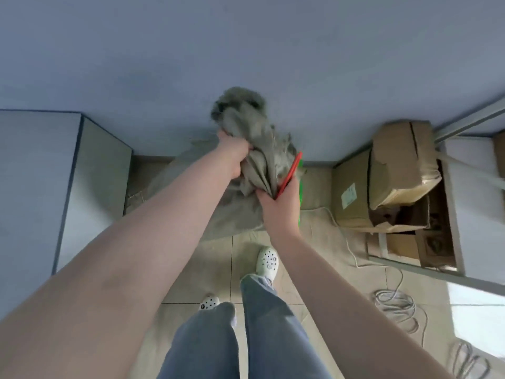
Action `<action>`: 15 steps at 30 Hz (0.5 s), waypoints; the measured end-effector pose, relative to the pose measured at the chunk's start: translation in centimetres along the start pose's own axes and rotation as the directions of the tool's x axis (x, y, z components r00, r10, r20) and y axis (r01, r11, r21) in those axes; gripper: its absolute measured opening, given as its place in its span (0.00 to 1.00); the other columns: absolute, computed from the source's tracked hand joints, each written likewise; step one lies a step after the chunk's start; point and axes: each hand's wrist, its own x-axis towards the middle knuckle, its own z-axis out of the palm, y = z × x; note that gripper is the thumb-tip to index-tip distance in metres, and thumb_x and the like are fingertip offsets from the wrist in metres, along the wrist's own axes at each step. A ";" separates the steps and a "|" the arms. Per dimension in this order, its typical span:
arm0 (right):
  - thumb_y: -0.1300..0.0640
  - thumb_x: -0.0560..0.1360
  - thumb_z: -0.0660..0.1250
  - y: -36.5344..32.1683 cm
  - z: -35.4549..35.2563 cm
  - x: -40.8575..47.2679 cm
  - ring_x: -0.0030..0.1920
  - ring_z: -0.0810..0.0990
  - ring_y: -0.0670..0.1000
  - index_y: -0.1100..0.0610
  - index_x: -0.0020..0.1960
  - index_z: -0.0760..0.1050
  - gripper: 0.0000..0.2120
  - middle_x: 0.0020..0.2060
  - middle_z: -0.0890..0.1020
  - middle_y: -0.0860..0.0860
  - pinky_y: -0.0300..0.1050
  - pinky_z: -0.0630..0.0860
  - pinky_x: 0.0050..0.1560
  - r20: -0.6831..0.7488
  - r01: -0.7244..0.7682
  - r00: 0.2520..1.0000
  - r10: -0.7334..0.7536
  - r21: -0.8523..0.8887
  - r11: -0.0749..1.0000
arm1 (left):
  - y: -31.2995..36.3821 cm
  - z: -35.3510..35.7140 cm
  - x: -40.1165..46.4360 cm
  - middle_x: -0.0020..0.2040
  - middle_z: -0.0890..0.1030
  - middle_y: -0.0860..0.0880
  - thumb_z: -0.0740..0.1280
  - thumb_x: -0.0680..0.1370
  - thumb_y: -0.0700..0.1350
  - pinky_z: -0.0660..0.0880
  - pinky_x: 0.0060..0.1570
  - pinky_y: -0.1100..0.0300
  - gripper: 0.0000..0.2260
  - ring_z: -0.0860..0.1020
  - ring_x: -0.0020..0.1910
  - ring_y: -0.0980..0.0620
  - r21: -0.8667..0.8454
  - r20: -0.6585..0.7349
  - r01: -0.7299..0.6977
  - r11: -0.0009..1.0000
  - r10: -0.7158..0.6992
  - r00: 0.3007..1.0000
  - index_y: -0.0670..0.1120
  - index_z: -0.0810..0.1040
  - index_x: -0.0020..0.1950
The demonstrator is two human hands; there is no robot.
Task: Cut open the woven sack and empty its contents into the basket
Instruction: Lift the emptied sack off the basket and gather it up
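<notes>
Sack [254,149] of grey woven cloth stands on the floor [213,274] against the wall, its bunched top gripped by left hand [232,154]; right hand [278,209] holds cloth and a red cutter [289,173]. Its contents are hidden. Cardboard boxes [382,181] sit at the floor's right edge.

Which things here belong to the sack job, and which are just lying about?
Job:
- woven sack, bunched neck gripped by left hand
- red cutter, in right hand
- green edge behind the right hand, perhaps the basket

Lying about:
- cardboard boxes
- coiled white cable
</notes>
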 end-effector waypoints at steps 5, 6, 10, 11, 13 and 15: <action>0.59 0.70 0.72 1.4 -0.7 2.4 0.50 0.80 0.57 0.54 0.50 0.69 0.14 0.49 0.79 0.55 0.56 0.80 0.52 0.052 -0.175 0.984 0.168 0.204 0.963 | -2.9 -1.0 4.4 0.56 0.83 0.45 0.68 0.75 0.59 0.79 0.51 0.56 0.21 0.83 0.51 0.49 0.278 0.286 0.042 0.960 -0.125 0.950 0.44 0.80 0.58; 0.59 0.69 0.72 1.0 -0.8 2.9 0.51 0.80 0.59 0.57 0.52 0.69 0.15 0.50 0.79 0.58 0.57 0.80 0.53 0.052 -0.198 0.980 0.191 0.260 0.945 | -3.2 -1.8 4.7 0.58 0.83 0.46 0.65 0.74 0.64 0.78 0.54 0.56 0.26 0.81 0.55 0.49 0.175 0.387 0.019 0.984 -0.086 0.918 0.45 0.79 0.60; 0.60 0.71 0.71 -1.0 -0.6 4.9 0.55 0.82 0.59 0.61 0.60 0.71 0.19 0.55 0.81 0.59 0.59 0.79 0.57 0.130 -0.257 0.966 0.224 0.355 0.899 | -4.0 -5.3 3.6 0.63 0.78 0.61 0.70 0.63 0.70 0.74 0.59 0.65 0.34 0.75 0.64 0.61 0.063 0.619 -0.216 0.974 0.131 0.774 0.61 0.70 0.66; 0.61 0.72 0.71 -1.6 -0.4 5.1 0.54 0.82 0.57 0.60 0.60 0.72 0.18 0.55 0.82 0.57 0.58 0.80 0.56 0.164 -0.268 0.961 0.222 0.357 0.895 | -4.0 -5.6 3.0 0.60 0.77 0.66 0.73 0.59 0.70 0.73 0.55 0.70 0.35 0.75 0.62 0.66 0.156 0.640 -0.279 0.948 0.118 0.759 0.63 0.69 0.63; 0.63 0.74 0.70 -2.4 -0.2 5.6 0.54 0.83 0.55 0.59 0.61 0.73 0.17 0.54 0.83 0.56 0.57 0.80 0.56 0.184 -0.247 0.964 0.191 0.359 0.900 | -3.4 -5.6 2.4 0.55 0.79 0.68 0.76 0.60 0.67 0.73 0.51 0.74 0.31 0.76 0.57 0.69 0.266 0.641 -0.352 0.898 0.108 0.760 0.60 0.72 0.59; 0.61 0.72 0.72 -3.1 -0.5 6.2 0.54 0.83 0.55 0.59 0.60 0.73 0.18 0.54 0.83 0.56 0.56 0.80 0.56 0.128 -0.154 0.985 0.117 0.334 0.930 | -2.4 -5.3 2.5 0.53 0.81 0.66 0.74 0.68 0.58 0.74 0.54 0.71 0.19 0.78 0.55 0.68 0.300 0.627 -0.389 0.871 0.127 0.768 0.58 0.75 0.56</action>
